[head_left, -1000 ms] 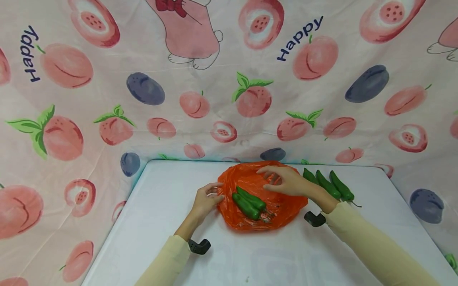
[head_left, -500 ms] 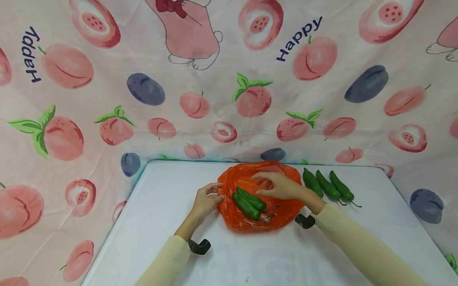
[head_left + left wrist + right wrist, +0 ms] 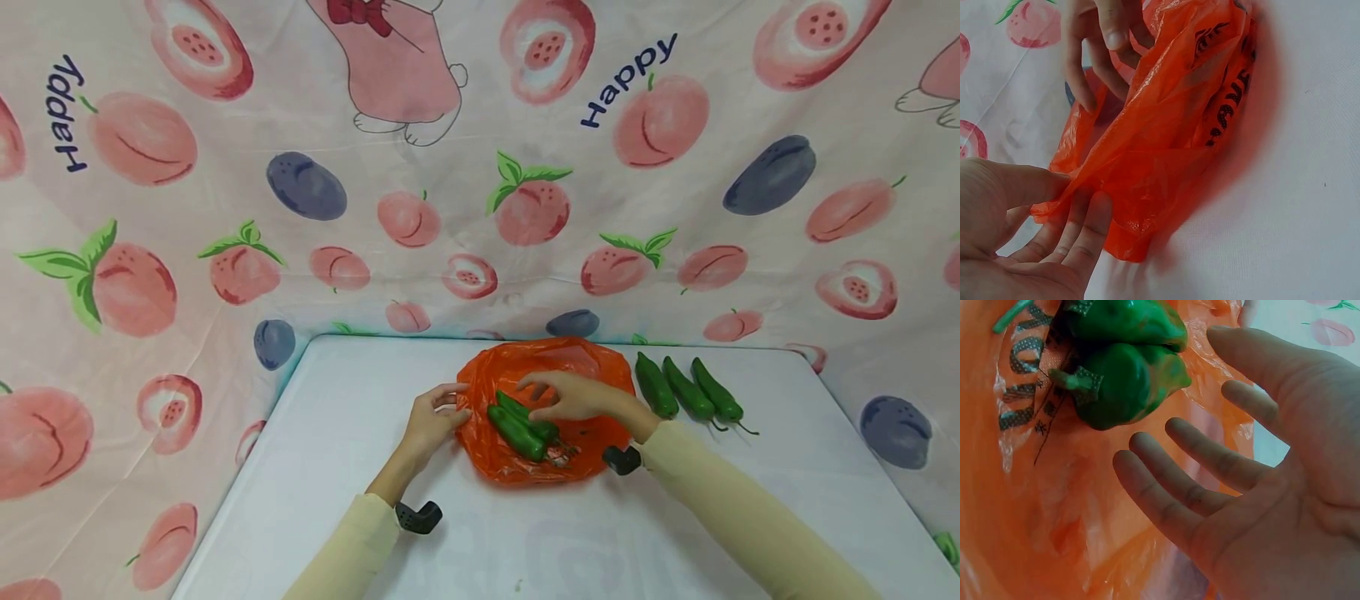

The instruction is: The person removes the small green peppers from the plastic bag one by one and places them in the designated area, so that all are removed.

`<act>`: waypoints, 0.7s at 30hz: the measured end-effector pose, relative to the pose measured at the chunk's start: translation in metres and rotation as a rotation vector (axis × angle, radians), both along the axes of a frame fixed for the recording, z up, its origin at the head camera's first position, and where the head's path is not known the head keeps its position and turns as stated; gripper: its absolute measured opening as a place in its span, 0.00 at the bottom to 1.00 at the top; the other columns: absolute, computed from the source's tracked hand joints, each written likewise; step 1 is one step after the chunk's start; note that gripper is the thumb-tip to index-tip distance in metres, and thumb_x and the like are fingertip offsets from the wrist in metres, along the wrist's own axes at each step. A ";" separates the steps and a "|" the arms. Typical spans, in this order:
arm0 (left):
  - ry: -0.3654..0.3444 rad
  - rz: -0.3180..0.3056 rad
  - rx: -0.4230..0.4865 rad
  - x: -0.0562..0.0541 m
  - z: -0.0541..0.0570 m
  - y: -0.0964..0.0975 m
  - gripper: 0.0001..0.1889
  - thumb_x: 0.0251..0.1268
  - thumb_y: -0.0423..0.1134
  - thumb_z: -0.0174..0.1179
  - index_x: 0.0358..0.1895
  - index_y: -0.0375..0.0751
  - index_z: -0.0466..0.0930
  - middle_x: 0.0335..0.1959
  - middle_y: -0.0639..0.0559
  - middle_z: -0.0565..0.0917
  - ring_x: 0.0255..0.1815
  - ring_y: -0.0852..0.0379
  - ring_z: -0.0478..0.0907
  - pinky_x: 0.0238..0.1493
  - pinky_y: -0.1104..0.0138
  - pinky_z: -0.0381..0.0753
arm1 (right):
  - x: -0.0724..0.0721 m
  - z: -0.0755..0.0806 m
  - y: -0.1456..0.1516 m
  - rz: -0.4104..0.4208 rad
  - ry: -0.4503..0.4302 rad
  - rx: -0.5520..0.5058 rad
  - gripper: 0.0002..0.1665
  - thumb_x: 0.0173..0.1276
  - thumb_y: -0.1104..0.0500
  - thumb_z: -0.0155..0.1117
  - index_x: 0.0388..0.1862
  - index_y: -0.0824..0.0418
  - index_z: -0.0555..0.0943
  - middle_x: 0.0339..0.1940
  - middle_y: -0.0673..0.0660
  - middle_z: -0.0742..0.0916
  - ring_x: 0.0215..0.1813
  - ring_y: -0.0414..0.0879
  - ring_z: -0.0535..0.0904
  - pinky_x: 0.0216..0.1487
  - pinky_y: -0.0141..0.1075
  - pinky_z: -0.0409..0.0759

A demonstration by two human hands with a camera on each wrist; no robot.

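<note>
An orange plastic bag [image 3: 592, 367] with dark printing lies spread on the white table, its mouth facing up. Two green peppers [image 3: 516, 433] lie side by side inside it, stems toward the near side. My left hand [image 3: 432, 421] pinches the bag's left rim between thumb and fingers, plain in the left wrist view. Over the bag is my right hand [image 3: 573, 396], fingers spread and slightly bent with nothing between them. In the right wrist view its fingertips [image 3: 1141, 440] are beside the nearer pepper [image 3: 1125, 387].
Three more green peppers [image 3: 690, 392] lie in a row on the white table [image 3: 360, 367], just right of the bag. A fruit-print cloth [image 3: 450, 208] hangs behind the table's far edge.
My right hand has moved left from the bag's right part to above the peppers inside it. The left hand has kept its place on the rim.
</note>
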State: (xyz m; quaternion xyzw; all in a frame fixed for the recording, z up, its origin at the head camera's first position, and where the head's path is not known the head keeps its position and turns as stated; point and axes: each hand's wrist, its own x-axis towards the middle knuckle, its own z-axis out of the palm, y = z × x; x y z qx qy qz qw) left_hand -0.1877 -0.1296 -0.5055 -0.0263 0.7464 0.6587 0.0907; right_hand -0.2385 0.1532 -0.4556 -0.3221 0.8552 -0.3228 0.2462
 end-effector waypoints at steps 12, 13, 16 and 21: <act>-0.010 -0.015 0.004 0.014 0.034 0.005 0.22 0.68 0.24 0.63 0.65 0.32 0.78 0.51 0.36 0.79 0.37 0.55 0.83 0.43 0.59 0.87 | -0.003 -0.009 -0.010 -0.039 -0.081 0.059 0.30 0.70 0.56 0.72 0.69 0.53 0.76 0.60 0.59 0.83 0.60 0.59 0.80 0.59 0.54 0.81; -0.010 -0.014 0.003 0.014 0.034 0.005 0.22 0.68 0.24 0.63 0.65 0.32 0.78 0.51 0.36 0.79 0.37 0.55 0.83 0.44 0.59 0.87 | -0.004 -0.011 -0.010 -0.038 -0.078 0.066 0.29 0.70 0.56 0.72 0.69 0.52 0.76 0.60 0.58 0.83 0.60 0.58 0.80 0.59 0.54 0.81; -0.011 -0.012 0.002 0.014 0.034 0.005 0.22 0.68 0.24 0.63 0.65 0.32 0.78 0.51 0.36 0.79 0.37 0.55 0.83 0.43 0.58 0.87 | -0.007 -0.017 -0.011 -0.037 -0.068 0.078 0.27 0.70 0.56 0.73 0.66 0.49 0.78 0.59 0.56 0.83 0.58 0.55 0.80 0.60 0.54 0.80; -0.007 -0.012 0.003 0.015 0.037 0.005 0.22 0.68 0.24 0.63 0.64 0.31 0.78 0.51 0.36 0.79 0.38 0.55 0.83 0.43 0.59 0.87 | -0.010 -0.019 -0.013 -0.055 -0.074 0.098 0.27 0.69 0.56 0.74 0.65 0.46 0.79 0.57 0.54 0.83 0.56 0.52 0.79 0.59 0.53 0.81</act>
